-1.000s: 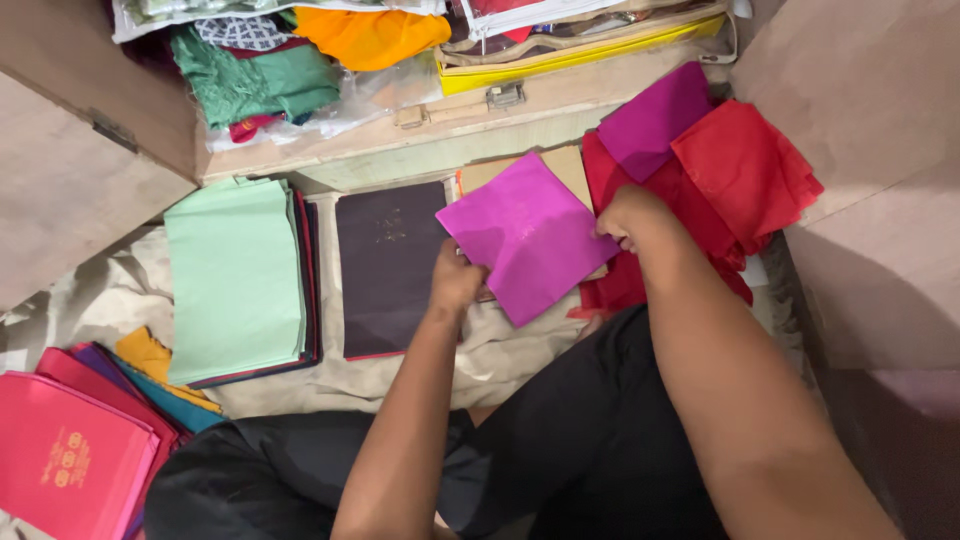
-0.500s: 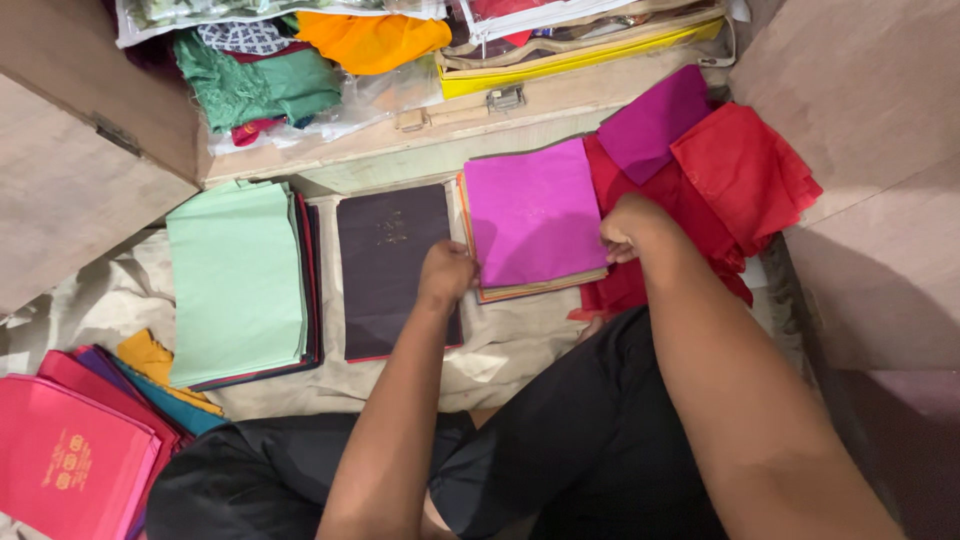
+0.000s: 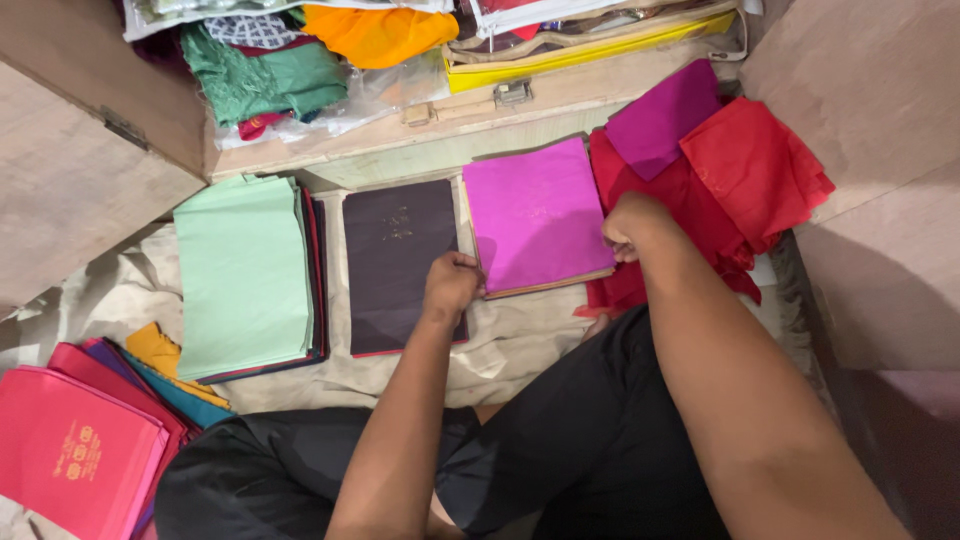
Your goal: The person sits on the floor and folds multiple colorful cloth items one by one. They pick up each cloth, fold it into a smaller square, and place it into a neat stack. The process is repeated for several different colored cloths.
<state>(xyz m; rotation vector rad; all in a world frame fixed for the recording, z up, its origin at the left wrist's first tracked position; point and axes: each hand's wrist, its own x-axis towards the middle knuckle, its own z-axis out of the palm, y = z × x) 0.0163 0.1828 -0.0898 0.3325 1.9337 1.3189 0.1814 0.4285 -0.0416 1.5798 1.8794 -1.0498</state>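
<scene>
Magenta cloth, a flat square folded piece (image 3: 535,215), lies on top of a thin board on the pale sheet (image 3: 300,385), squarely between the two hands. Left hand (image 3: 452,285) sits at about seven o'clock of the piece, its fingers curled together over the lower left edge where that edge meets the dark brown rectangular folded cloth (image 3: 398,262). Right hand (image 3: 630,225) is at three o'clock, closed in a loose fist against the right edge; whether it pinches the fabric cannot be told. Loose red cloth pieces (image 3: 755,170) lie just past the right hand, with a purple piece (image 3: 662,118) at one o'clock. A stack of mint green folded cloth (image 3: 243,272) lies at nine o'clock, beyond the dark one.
</scene>
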